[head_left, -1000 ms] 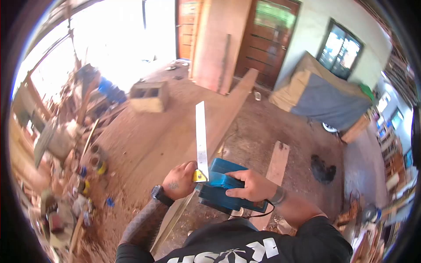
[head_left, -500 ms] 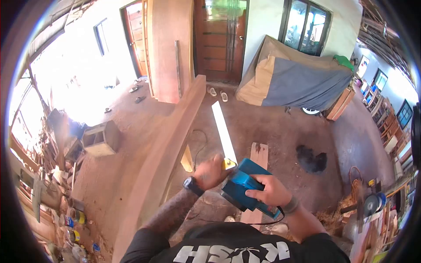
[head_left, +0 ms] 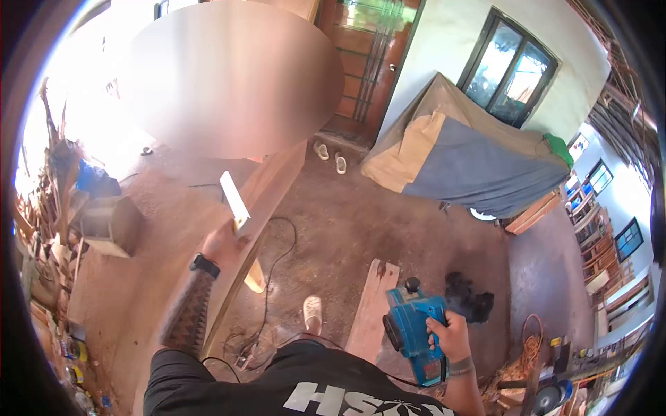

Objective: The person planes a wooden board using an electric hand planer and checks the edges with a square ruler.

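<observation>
My left hand (head_left: 220, 244) is closed around the handle of a try square (head_left: 235, 197), whose pale blade points up and away from me. It is at the long wooden beam (head_left: 272, 182); whether the square touches the wood I cannot tell. On the right, my right hand (head_left: 452, 337) grips the handle of a blue electric planer (head_left: 415, 320), held tilted above the floor with its cord trailing toward my body. A flat board (head_left: 371, 312) lies just left of the planer.
A power cord (head_left: 290, 239) curls over the floor beside my shoe (head_left: 313, 308). Ahead are a covered vehicle (head_left: 479, 149) and a pair of shoes (head_left: 340, 164). To the left stands a wooden box (head_left: 111, 225). An angle grinder (head_left: 551, 396) and shavings are lower right. A blurred oval hides the upper left.
My left hand has carried the square leftward to the beam. My right hand has moved the planer right and down, apart from the left hand. The view has shifted and tilted.
</observation>
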`<control>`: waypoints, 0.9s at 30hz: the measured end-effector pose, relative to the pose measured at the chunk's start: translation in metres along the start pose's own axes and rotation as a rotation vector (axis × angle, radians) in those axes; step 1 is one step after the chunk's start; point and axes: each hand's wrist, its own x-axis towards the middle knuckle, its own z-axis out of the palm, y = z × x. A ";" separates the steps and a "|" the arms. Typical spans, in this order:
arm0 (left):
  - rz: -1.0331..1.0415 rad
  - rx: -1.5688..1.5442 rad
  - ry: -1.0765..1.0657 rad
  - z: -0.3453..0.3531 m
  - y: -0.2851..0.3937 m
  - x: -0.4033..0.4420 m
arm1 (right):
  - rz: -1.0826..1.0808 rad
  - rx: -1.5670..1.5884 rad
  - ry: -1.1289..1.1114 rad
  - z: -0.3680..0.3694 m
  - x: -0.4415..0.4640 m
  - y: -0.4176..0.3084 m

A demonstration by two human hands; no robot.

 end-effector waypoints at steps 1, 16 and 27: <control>-0.013 -0.035 0.039 0.006 -0.007 0.030 | 0.011 -0.021 0.032 -0.007 0.030 -0.001; 0.143 -0.281 -0.114 0.120 0.124 0.351 | -0.074 -0.303 -0.073 -0.032 0.402 -0.140; 0.213 -0.255 -0.329 0.301 0.217 0.541 | -0.363 -0.514 -0.753 0.022 0.728 -0.236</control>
